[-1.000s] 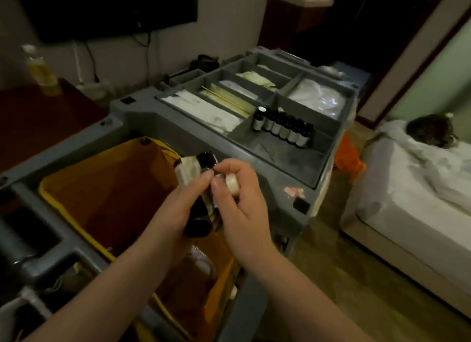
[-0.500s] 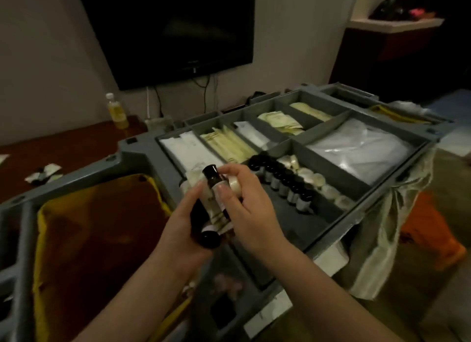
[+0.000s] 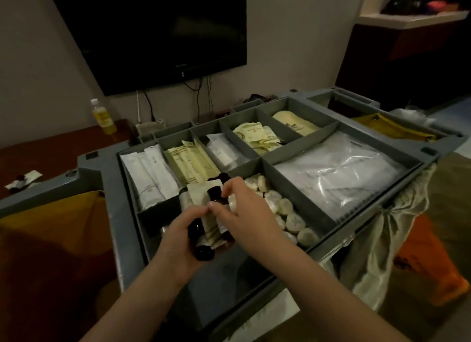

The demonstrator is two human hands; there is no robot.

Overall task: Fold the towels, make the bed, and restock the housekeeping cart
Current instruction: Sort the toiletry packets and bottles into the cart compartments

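The grey housekeeping cart (image 3: pixel 382 135) stands in front of me with its top tray divided into compartments. My left hand (image 3: pixel 178 234) grips a bundle of small dark bottles (image 3: pixel 201 242) and a cream sachet (image 3: pixel 204 201) over the tray's near compartment. My right hand (image 3: pixel 244 214) pinches the top of one dark bottle (image 3: pixel 215 192) in that bundle. A row of round wrapped soaps (image 3: pixel 283 209) lies just right of my hands. Any bottles standing in that compartment are hidden behind my hands.
Other compartments hold white sachets (image 3: pixel 150 176), cream packets (image 3: pixel 191 163), folded cream sachets (image 3: pixel 257 135) and a clear plastic pack (image 3: pixel 339 173). A yellow bag (image 3: pixel 51 229) hangs at the left, a cloth (image 3: pixel 377 239) at the right. A television (image 3: pixel 153 31) and a drink bottle (image 3: pixel 102 116) stand behind.
The view has closed in on the tray and the soaps now show fully. Both hands with the bundle have moved over the near compartment; my right hand's fingers have shifted onto one bottle's top.
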